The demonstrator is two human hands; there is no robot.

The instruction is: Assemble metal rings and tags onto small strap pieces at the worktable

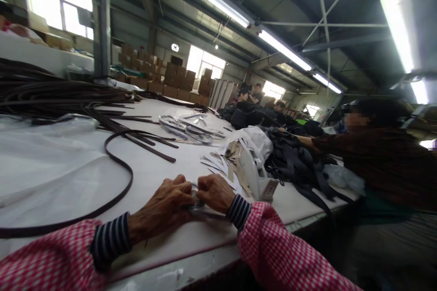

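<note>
My left hand and my right hand meet close together near the front edge of the white work table. Both are closed around a small clear plastic-wrapped metal piece, which is mostly hidden by my fingers. A long dark brown leather strap curves across the table to the left of my left hand. Just beyond my right hand lies a heap of paper backing strips. Further ahead is a loose pile of plastic-wrapped metal buckles.
Many coiled brown straps lie at the far left over white plastic sheeting. A white plastic dispenser and black webbing sit to the right. A co-worker's arm reaches across the table. Cardboard boxes are stacked behind.
</note>
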